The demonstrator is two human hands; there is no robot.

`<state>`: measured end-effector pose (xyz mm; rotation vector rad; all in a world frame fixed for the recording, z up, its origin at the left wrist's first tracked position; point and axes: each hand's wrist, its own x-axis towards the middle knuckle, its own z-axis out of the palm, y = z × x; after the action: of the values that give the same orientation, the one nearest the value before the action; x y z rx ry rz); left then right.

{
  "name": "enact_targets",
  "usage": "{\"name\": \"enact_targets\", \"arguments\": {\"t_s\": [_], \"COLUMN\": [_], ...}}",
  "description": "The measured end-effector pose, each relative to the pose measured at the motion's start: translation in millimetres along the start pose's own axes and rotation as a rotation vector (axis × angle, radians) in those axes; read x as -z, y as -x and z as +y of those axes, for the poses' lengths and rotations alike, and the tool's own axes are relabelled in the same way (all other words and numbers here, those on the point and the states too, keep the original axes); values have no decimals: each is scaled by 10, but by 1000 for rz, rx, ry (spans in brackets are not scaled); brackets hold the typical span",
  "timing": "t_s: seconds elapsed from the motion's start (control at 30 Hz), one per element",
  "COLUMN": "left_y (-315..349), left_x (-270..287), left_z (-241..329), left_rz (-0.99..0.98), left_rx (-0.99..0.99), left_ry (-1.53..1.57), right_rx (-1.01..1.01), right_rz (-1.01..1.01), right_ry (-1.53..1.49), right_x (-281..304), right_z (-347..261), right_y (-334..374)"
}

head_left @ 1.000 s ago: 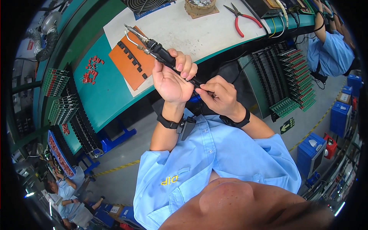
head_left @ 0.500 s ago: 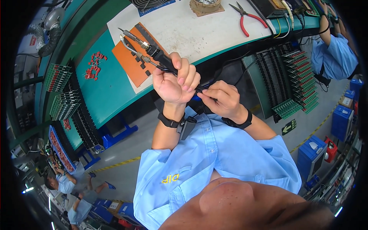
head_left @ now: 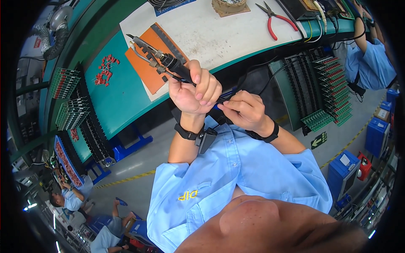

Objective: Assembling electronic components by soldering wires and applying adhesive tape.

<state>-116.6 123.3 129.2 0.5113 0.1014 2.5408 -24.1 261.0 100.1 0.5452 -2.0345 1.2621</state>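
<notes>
My left hand (head_left: 192, 95) is wrapped round the black handle of a soldering iron (head_left: 174, 65). A thin metal feed tube (head_left: 141, 55) runs alongside its shaft, and the tip points up and to the left above an orange board (head_left: 157, 84). My right hand (head_left: 248, 110) pinches the black cable (head_left: 222, 100) just behind the handle, close beside the left hand. Its fingertips hide part of the cable. Both hands are raised in front of the bench edge.
Red components (head_left: 103, 78) lie on the green bench (head_left: 99, 105) at left, by racks of circuit boards (head_left: 72, 114). Red-handled pliers (head_left: 272, 21) rest on a white sheet (head_left: 219, 38). More boards (head_left: 333, 88) stand at right. Other people work at both sides.
The whole view has shifted slightly. My hands keep the same hold on the iron and its cable. A person at the lower left has moved.
</notes>
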Motion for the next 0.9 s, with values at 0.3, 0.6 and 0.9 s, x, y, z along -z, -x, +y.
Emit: {"name": "enact_targets", "arguments": {"t_s": [0.3, 0.6, 0.9], "left_y": [-13, 11, 16], "left_x": [-31, -58, -68], "left_z": [-18, -16, -8], "left_rz": [19, 168, 168], "left_rx": [35, -7, -23], "left_ry": [12, 13, -19], "right_rx": [-17, -43, -52], "right_rz": [24, 35, 34], "right_ry": [26, 11, 8], "right_x": [-21, 3, -9], "right_z": [-23, -14, -12], "right_y": [-35, -5, -1]}}
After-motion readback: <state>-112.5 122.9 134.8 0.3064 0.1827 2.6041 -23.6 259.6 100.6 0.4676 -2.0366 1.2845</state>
